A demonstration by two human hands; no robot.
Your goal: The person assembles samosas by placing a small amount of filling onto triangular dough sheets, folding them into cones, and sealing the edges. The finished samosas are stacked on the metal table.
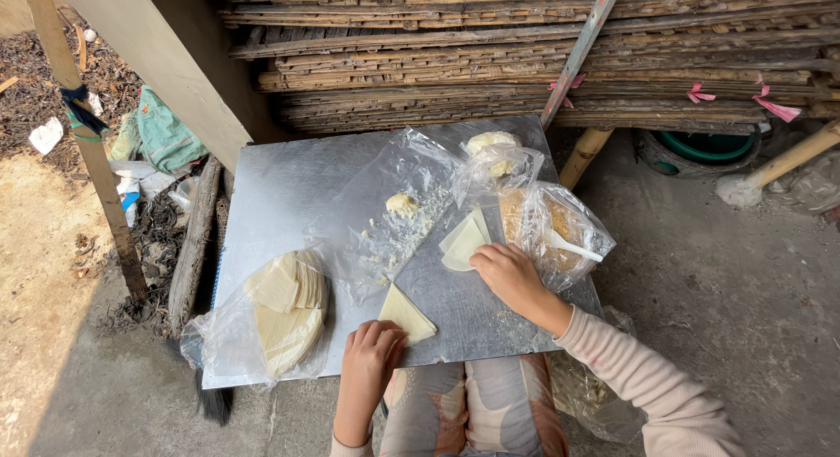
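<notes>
Left hand [372,352] presses folded wrapper [405,314] at metal sheet's [280,194] near edge.

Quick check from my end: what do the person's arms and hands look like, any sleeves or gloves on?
No gloves: both the left hand and the right hand are bare, with no rings or watch that I can make out. The right arm wears a long, pale pink ribbed knit sleeve reaching the wrist. The left forearm shows bare, with only a hint of light sleeve at the frame's bottom edge.

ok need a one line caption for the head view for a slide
Left hand presses a folded triangular wrapper on a metal sheet while the right hand touches more wrappers.
</notes>
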